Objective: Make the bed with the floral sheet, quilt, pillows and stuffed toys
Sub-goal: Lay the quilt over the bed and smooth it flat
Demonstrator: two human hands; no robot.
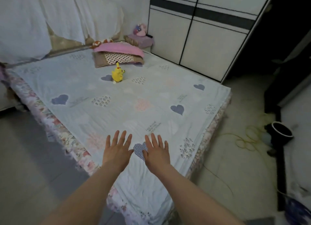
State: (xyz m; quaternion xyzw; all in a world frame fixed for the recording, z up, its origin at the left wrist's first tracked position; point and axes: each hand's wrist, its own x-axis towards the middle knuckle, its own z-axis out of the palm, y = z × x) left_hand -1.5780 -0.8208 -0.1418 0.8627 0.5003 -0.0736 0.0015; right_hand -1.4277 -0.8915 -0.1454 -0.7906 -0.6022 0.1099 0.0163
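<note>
Quilt cloth (pixel 127 97), pale blue with heart patches, is lying spread over the whole bed, its long axis running straight away from the person towards the pillows (pixel 117 55) stacked at its far end. The floral sheet (pixel 55 123) is showing only as a band hanging below the quilt's side and near edges. Both hands are reaching out over the near end of the quilt, palms down. The left hand (pixel 117 150) and the right hand (pixel 157 152) are sitting level with each other on either side of a dotted heart patch (pixel 139 149). The fingers (pixel 124 139) are stretched straight and fanned apart, gripping nothing. I cannot tell whether they are pressing on the cloth or hovering just above it. Neither hand is nearer to the work, so I am reading this as a two-handed smoothing stroke. The fingertips are pointing up the quilt's length, the way any such push would run. A yellow stuffed toy (pixel 117 73) is sitting upright on the quilt just in front of the pillows, well apart from the hands. An orange-and-white toy (pixel 99 43) is peeking out behind the pillows, and a pink toy (pixel 140 29) is perching on a bedside table (pixel 148 42) beyond the quilt's far right corner.
</note>
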